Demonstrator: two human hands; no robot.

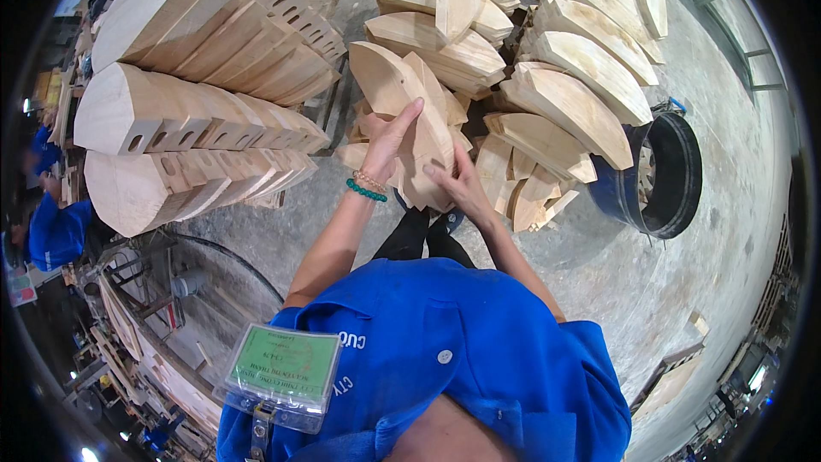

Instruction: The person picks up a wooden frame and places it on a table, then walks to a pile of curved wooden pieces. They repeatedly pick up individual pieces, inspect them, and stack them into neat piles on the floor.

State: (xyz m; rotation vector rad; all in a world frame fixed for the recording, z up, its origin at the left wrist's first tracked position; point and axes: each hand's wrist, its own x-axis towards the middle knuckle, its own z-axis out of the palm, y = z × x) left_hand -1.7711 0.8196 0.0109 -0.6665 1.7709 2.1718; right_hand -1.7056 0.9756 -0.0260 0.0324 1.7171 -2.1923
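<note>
1. Hands meet over a pale, curved wooden blank with a pointed end [402, 98], held upright just in front of the person.
2. The left hand [389, 141], a green bead bracelet [366, 191] at its wrist, lies flat against the blank's broad face, fingers stretched upward and not curled.
3. The right hand [457, 181] clasps the blank's lower edge, fingers bent around it.
4. The blank stands against a loose heap of similar curved wooden pieces [547, 111] on the concrete floor [735, 171].
5. Left of it, stacked rows of slotted wooden blocks [197, 120] lie side by side.
6. A dark blue round barrel [663, 175] sits just right of the heap.
</note>
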